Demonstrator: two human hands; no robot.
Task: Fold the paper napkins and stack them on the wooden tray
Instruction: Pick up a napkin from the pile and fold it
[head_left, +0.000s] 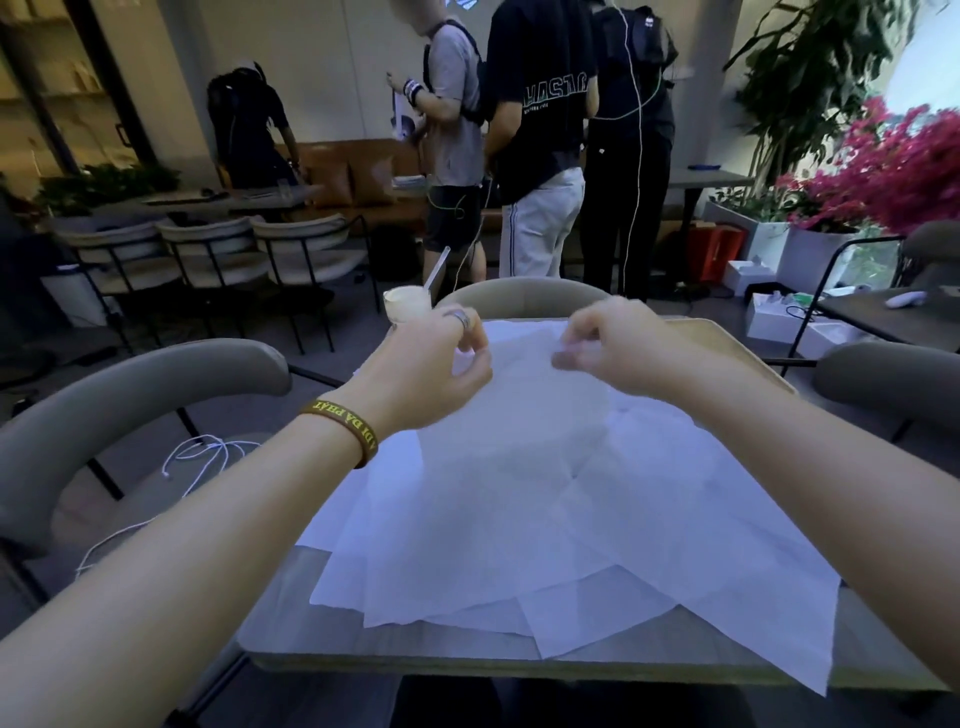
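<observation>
Several unfolded white paper napkins (545, 519) lie spread in overlapping layers over the small table. My left hand (436, 364) and my right hand (613, 348) are raised over the far side of the pile, and each pinches the far edge of one thin napkin (524, 374) between thumb and fingertips, lifting it off the others. A ring is on my left hand and a dark wristband on that wrist. The wooden tray (743, 348) lies at the far right of the table, mostly hidden under the napkins and my right hand.
A cup of pale drink with a straw (408, 304) stands at the table's far left corner. Grey chairs (130, 405) surround the table, one holding a white cable (202, 457). Three people (540, 140) stand beyond. The table's near edge (467, 662) shows bare.
</observation>
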